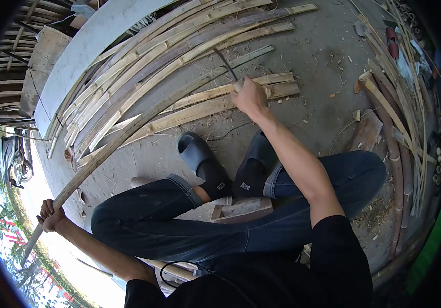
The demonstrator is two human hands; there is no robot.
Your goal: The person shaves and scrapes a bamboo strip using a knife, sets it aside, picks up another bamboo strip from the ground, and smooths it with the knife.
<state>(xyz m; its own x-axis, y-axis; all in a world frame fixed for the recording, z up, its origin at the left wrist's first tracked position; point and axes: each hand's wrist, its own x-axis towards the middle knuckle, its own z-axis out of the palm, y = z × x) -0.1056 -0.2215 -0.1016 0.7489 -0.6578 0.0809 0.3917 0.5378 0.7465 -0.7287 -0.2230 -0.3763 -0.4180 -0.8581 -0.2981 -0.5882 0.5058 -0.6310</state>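
Observation:
A long bamboo strip (pixel 143 119) runs diagonally from the lower left to the upper middle. My left hand (pixel 50 215) is wrapped round it near its lower end. My right hand (pixel 250 96) is closed on the handle of a dark-bladed tool (pixel 224 63), whose blade points up and left and meets the strip near its far end. Under my right hand lie split bamboo pieces (pixel 195 114) on the ground. Beyond the strip, several more split bamboo lengths (pixel 154 56) lie side by side.
My sandalled feet (pixel 200 156) are near the middle, with a small wooden block (pixel 242 210) below them. Bamboo poles (pixel 395 169) and thin strips lie along the right. A pale curved panel (pixel 87 54) stands at the upper left. A motorcycle (pixel 18 159) is at the far left.

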